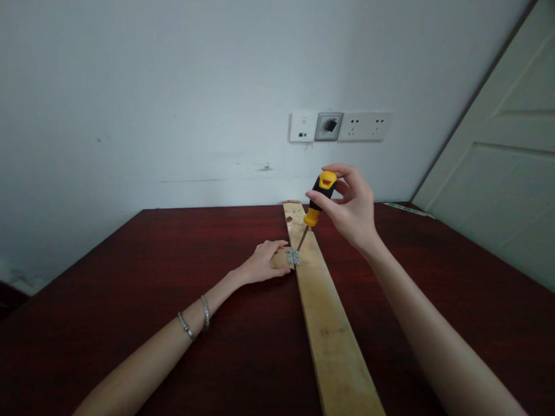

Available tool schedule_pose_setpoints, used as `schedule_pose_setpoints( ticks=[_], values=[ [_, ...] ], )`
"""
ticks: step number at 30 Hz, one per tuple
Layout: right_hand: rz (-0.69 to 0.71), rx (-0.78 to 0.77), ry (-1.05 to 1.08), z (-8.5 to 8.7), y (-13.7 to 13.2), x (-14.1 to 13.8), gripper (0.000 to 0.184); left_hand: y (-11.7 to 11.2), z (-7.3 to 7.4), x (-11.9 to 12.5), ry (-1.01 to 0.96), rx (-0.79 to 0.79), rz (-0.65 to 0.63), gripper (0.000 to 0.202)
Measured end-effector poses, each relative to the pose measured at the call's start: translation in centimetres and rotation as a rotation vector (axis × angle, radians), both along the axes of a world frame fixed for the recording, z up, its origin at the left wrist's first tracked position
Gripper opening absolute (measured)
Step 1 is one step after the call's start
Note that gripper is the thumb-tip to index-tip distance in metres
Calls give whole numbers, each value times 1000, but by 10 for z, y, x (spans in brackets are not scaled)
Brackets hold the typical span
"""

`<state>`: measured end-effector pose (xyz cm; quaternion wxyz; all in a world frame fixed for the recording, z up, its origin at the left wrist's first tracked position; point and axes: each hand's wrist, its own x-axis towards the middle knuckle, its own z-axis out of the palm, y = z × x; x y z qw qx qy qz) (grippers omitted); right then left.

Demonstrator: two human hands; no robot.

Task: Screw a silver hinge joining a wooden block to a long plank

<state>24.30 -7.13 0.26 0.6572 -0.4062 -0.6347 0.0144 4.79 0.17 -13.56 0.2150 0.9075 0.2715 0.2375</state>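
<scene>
My right hand (353, 201) is closed around the black and yellow handle of a screwdriver (322, 195). Its shaft slants down to the left, and the tip is at the right leaf of a small metal hinge (294, 256). That leaf lies on a long wooden plank (330, 316), while the other leaf rests on a small wooden block (281, 259) against the plank's left side. My left hand (264, 262) grips the block, thumb on the near edge and fingers along the far edge. Screw heads are too small to make out clearly.
The dark red tabletop (210, 358) reaches back to a white wall with sockets (365, 126) and a black plug (331, 126). A pale panelled door (509, 149) stands at the right. A thin, pale strip (409, 209) lies at the table's back right edge.
</scene>
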Motion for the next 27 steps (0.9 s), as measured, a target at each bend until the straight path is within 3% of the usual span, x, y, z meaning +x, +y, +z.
schedule_pose_setpoints(
  ticks=[21, 27],
  values=[
    [16, -3, 25, 3, -1, 2, 38, -3, 1, 0, 53, -38, 19, 75],
    [4, 31, 7, 3, 2, 6, 39, -4, 12, -7, 18, -19, 21, 79]
  ],
)
